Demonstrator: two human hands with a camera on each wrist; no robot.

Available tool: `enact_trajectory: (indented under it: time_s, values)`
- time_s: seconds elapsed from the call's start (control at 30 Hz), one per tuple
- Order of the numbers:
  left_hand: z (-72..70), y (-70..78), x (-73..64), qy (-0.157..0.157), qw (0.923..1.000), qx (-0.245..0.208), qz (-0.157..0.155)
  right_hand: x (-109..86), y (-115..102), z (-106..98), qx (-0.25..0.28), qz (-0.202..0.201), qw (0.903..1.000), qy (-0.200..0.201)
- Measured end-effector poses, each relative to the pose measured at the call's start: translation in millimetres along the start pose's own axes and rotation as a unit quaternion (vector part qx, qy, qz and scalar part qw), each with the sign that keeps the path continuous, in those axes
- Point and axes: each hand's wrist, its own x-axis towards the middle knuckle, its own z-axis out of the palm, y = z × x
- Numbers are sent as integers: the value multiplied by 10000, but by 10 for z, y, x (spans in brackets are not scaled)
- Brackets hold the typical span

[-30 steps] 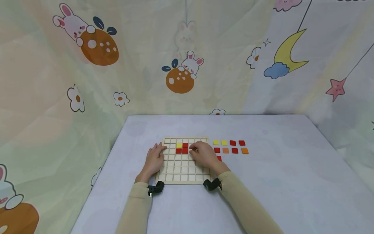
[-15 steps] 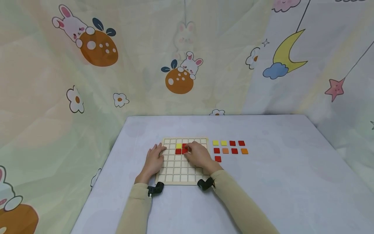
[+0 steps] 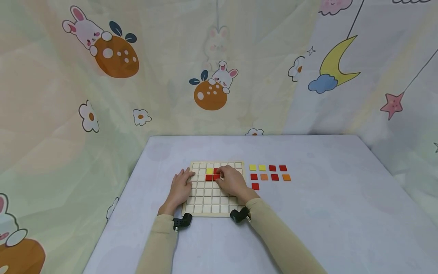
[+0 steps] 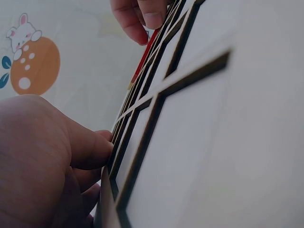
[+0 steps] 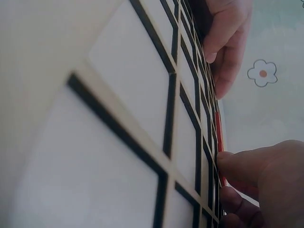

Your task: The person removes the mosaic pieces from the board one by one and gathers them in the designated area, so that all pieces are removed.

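Observation:
In the head view a square pale wooden grid board (image 3: 212, 208) lies on the table. On it sit a yellow tile (image 3: 209, 171) and red tiles, including a red tile (image 3: 209, 177) in the row below. My right hand (image 3: 234, 182) reaches over the board, thumb and index finger pinching at a red tile (image 3: 216, 177) on the right of this group. Fingertips partly cover the red tiles there. My left hand (image 3: 180, 188) rests along the board's left edge, with fingertips on the frame; the left wrist view shows the left hand (image 4: 42, 152) against that edge.
Right of the board lie loose tiles in rows: yellow tiles (image 3: 262, 167), red tiles (image 3: 275, 177), a light orange tile (image 3: 264, 177) and an orange tile (image 3: 286, 177). A patterned cloth (image 3: 164, 76) hangs behind the pale table (image 3: 325, 209). Black wrist cameras (image 3: 183, 220) sit on both sleeves.
My right hand has moved a little left, from beside the tile group onto its right-hand red tiles, then stays there. The left hand and the board keep their places.

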Motion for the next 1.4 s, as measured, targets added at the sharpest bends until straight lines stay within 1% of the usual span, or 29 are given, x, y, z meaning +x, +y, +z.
enact_trajectory:
  time_s: [0.3, 0.5, 0.83, 1.1, 1.4]
  values:
    - [4, -5, 4, 39, 10000, -14, -4, -1, -2, -3, 78, 42, 10000, -37]
    - [7, -8, -3, 11, 10000, -13, -27, 7, -10, -5, 129, 71, 9999, 25]
    - [-7, 14, -5, 21, 10000, -19, -6, 6, -34, 2, 301, -78, 9995, 40]
    - [8, 13, -4, 82, 10000, -13, 1, 1, -22, 2, 159, -276, 9995, 56]
    - [5, 2, -2, 38, 10000, -83, -34, -37, 16, -31, 407, -129, 9991, 81]
